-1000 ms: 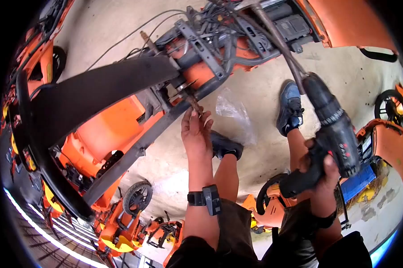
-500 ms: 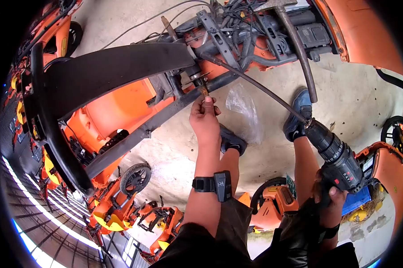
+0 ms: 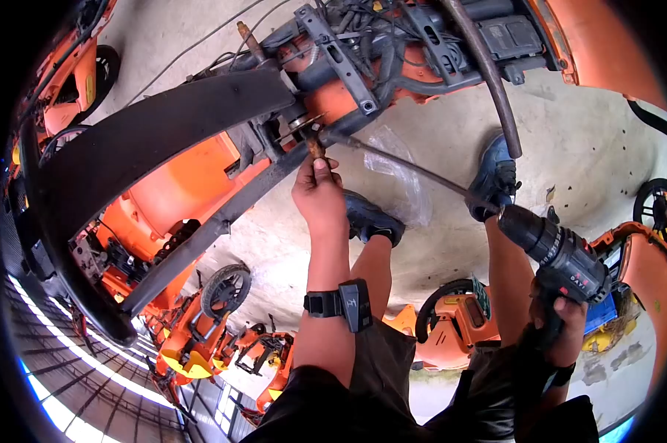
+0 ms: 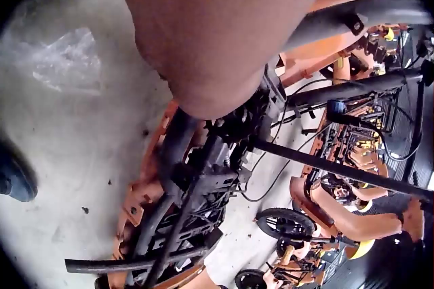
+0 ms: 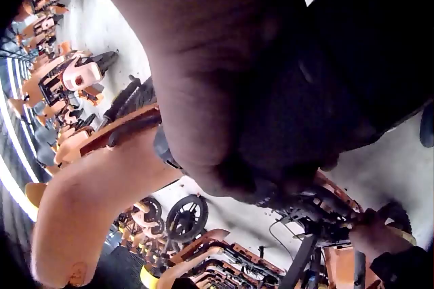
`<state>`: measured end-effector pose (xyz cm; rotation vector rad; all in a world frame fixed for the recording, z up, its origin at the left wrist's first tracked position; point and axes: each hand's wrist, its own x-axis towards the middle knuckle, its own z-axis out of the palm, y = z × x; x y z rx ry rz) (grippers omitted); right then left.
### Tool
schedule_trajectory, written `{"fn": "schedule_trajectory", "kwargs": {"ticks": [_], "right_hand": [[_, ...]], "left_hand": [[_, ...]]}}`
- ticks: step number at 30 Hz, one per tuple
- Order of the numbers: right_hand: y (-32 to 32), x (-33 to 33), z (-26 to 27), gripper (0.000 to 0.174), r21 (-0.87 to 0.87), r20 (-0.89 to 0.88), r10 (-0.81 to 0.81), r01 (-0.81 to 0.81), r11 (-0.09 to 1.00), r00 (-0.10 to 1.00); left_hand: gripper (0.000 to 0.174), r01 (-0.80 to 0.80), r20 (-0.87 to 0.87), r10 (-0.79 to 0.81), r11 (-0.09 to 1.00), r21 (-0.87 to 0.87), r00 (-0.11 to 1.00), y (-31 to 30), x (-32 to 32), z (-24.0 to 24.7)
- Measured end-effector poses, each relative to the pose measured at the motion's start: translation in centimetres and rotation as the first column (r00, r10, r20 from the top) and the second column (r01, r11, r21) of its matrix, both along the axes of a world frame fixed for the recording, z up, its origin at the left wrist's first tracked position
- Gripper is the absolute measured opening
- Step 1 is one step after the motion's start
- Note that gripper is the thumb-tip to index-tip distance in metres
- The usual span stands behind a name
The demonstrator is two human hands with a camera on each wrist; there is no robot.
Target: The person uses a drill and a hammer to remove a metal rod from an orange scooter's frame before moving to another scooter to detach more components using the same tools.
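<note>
In the head view my left hand [image 3: 319, 196] pinches a rusty bolt-like rod [image 3: 316, 145] between thumb and fingers, beside a washer-like disc at the end of a black frame tube. My right hand [image 3: 564, 325] grips a black cordless drill [image 3: 559, 255] by its handle. From the drill's chuck runs a long thin extension bar [image 3: 415, 168], its thicker socket end close beside the rusty rod. In the left wrist view my forearm [image 4: 203, 38] covers the fingers. The right wrist view shows the right hand [image 5: 196, 126] in shadow, with the drill mostly hidden.
A wide black curved fender [image 3: 171, 129] juts out at left from the orange vehicle frame. Wires and brackets [image 3: 341, 63] fill its middle, and a dark metal bar [image 3: 488, 77] hangs over its edge. Clear plastic [image 3: 396, 177] lies on the floor near the shoes. Other orange vehicles stand around.
The drill has turned and lowered on the right, and its long bar now points left, with the socket end beside the rusty rod. My left hand keeps its pinch on that rod.
</note>
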<state>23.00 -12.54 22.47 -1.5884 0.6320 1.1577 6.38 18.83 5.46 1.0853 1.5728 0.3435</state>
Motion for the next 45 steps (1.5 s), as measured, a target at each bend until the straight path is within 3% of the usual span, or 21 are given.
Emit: {"fn": "schedule_trajectory", "kwargs": {"ticks": [4, 11, 15, 17, 19, 23, 27, 31, 35, 37, 40, 43, 45], "right_hand": [[2.6, 0.6, 0.0, 0.060, -0.003, -0.010, -0.084, 0.084, 0.996, 0.996], [2.5, 1.1, -1.2, 0.062, 0.064, -0.047, -0.001, 0.004, 0.998, 0.999], [4.2, 1.0, -1.1, 0.062, 0.031, -0.029, 0.001, 0.000, 1.000, 1.000], [4.0, 0.9, -0.8, 0.062, 0.001, -0.017, 0.001, -0.001, 1.000, 1.000], [3.0, 0.9, -1.8, 0.058, 0.086, -0.011, 0.041, -0.040, 0.996, 0.999], [2.5, 2.4, -2.2, 0.066, 0.104, -0.005, -0.026, 0.027, 0.994, 1.000], [5.0, 6.5, -1.4, 0.071, 0.461, -0.305, -0.154, 0.288, 0.839, 0.940], [9.1, 10.2, -0.1, 0.065, 0.368, -0.621, -0.297, 0.605, 0.706, 0.725], [11.3, 12.6, 0.3, 0.054, 0.474, -0.576, -0.158, 0.486, 0.734, 0.802], [11.3, 13.1, -0.2, 0.048, 0.431, -0.455, -0.263, 0.469, 0.771, 0.851], [11.9, 14.6, -0.4, 0.060, 0.453, -0.643, -0.139, 0.520, 0.724, 0.753], [12.1, 15.4, -1.2, 0.047, 0.382, -0.705, -0.174, 0.575, 0.724, 0.687], [12.3, 15.3, -1.0, 0.050, 0.389, -0.723, -0.161, 0.589, 0.708, 0.671]], "left_hand": [[0.019, -0.009, -0.005, 0.009, 1.000, -0.018, 1.000, 0.0, -0.1, 0.0], [0.019, 0.037, 0.003, -0.037, 0.999, -0.024, 0.999, 0.3, -0.8, -0.1], [0.018, -0.013, 0.018, 0.014, 0.999, -0.051, 1.000, 0.3, -0.6, -0.1], [0.021, 0.054, -0.017, -0.055, 0.998, -0.016, 0.998, 0.2, -1.0, -0.2], [0.022, 0.041, 0.011, -0.041, 0.999, -0.031, 0.999, 0.4, -1.0, -0.3], [0.022, 0.065, 0.029, -0.064, 0.997, -0.045, 0.998, 0.5, -1.4, -0.3], [0.022, 0.090, 0.037, -0.088, 0.995, -0.052, 0.995, 0.7, -1.3, 0.0], [0.022, 0.061, 0.041, -0.058, 0.995, -0.075, 0.997, 0.8, -1.3, -0.3], [0.022, 0.100, -0.001, -0.101, 0.992, -0.081, 0.995, 1.1, -1.2, 0.3], [0.022, 0.137, -0.012, -0.138, 0.989, -0.062, 0.990, 1.1, -1.1, 0.5], [0.018, 0.092, -0.035, -0.095, 0.994, -0.061, 0.995, 1.1, -0.8, 0.4], [0.018, 0.118, -0.044, -0.121, 0.991, -0.059, 0.992, 1.2, -1.0, 0.2], [0.020, 0.079, -0.030, -0.081, 0.995, -0.060, 0.996, 1.2, -0.9, 0.2]]}}
